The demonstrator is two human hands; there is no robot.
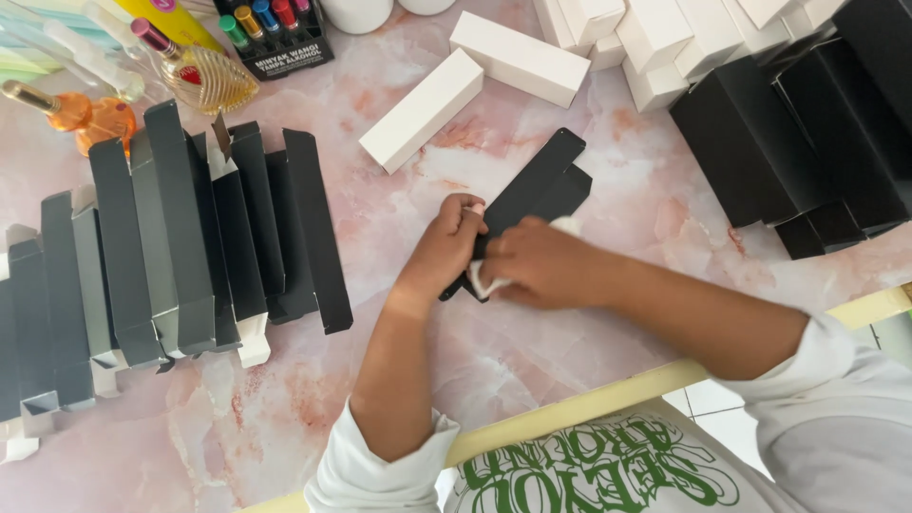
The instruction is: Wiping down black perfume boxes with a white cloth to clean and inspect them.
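1. I saw a pink marbled table [399, 237] with a pale yellow edge; white floor tiles showed beyond it.
2. My left hand [445, 249] pinched the flat black carton [537, 185] lying mid-table, fingers closed on its lower end.
3. My right hand [541, 264] curled shut on the same end, over a white flap.
4. Flat black cartons [180, 247] lay overlapped at the left, white boxes [518, 57] above.

Left hand [446, 247] and right hand [541, 264] both gripping a flat black carton [537, 185] at centre, carton pointing toward one o'clock on the pink marble table [399, 199]; row of flattened black cartons [171, 247] at nine o'clock; white boxes [475, 81] at twelve; assembled black boxes [807, 133] at two; perfume bottles [142, 85] at ten.
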